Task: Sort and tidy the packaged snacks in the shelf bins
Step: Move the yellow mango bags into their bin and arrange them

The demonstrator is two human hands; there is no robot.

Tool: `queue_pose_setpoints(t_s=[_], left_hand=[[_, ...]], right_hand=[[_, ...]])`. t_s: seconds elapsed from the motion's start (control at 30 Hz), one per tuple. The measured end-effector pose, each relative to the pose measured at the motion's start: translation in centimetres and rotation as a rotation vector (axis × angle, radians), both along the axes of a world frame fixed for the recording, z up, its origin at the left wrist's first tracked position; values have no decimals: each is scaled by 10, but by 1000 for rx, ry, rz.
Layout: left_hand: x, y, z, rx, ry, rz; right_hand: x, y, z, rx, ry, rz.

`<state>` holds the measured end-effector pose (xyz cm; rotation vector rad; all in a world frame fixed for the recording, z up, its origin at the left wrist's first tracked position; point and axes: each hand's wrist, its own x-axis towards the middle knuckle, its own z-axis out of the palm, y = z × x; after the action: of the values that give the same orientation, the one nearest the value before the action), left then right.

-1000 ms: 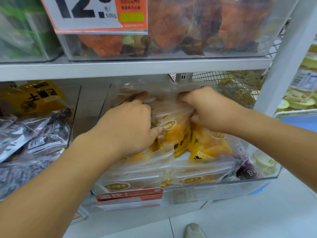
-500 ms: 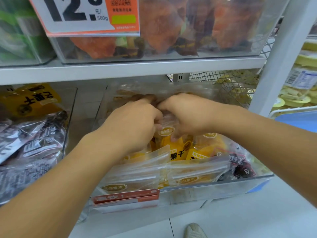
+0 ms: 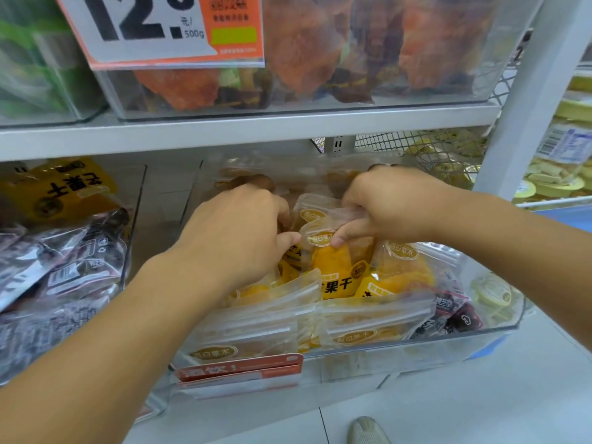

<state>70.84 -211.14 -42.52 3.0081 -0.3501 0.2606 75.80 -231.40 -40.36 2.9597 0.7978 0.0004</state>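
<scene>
Both hands work inside the clear bin (image 3: pixel 416 350), straightening yellow mango packets (image 3: pixel 336 270) standing at its middle. The right hand (image 3: pixel 394 206) pinches a packet top with curled fingers; the left hand (image 3: pixel 237 232), at nine o'clock of it, curls onto neighbouring packets. Next likely comes squaring the row upright. The shelf above (image 3: pixel 250 129) hangs low at twelve o'clock, with free room only toward six.

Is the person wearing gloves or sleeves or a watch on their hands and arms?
No. The left hand and right hand are bare, with no gloves or rings showing. Both forearms are uncovered too: no sleeves, watch or bracelet as far as the picture reaches.
</scene>
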Motion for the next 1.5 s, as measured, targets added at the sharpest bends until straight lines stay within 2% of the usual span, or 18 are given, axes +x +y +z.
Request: queue_pose_setpoints(t_s=[0.17, 0.3, 0.4, 0.57, 0.67, 0.8, 0.97, 1.13, 1.23, 1.3, 1.43, 1.5], left_hand=[[4, 0, -2, -19, 15, 40], [9, -2, -2, -31, 48, 48], [12, -3, -2, 27, 76, 36], [16, -1, 1, -111, 177, 1], [13, -4, 1, -3, 166, -10], [11, -12, -5, 173, 70, -35], [12, -9, -4, 117, 50, -63], [19, 7, 7, -16, 209, -145], [17, 18, 10, 6, 280, -176], [13, 21, 11, 28, 317, -179], [0, 13, 20, 26, 238, -162], [-15, 8, 24, -47, 137, -206]], right_hand=[[-1, 0, 6, -83, 21, 29], [2, 2, -4, 69, 228, 13], [3, 6, -14, 155, 278, 0], [9, -7, -18, 268, 43, 76], [0, -12, -28, 312, -87, 80], [-2, 4, -25, 209, 21, 89], [-4, 29, -17, 12, 12, 118], [-3, 28, -27, 64, -70, 89], [3, 13, -29, 179, -54, 51], [3, 10, -32, 164, -42, 35], [-4, 10, -18, -29, -63, 1], [-22, -1, 2, 43, -140, 3]])
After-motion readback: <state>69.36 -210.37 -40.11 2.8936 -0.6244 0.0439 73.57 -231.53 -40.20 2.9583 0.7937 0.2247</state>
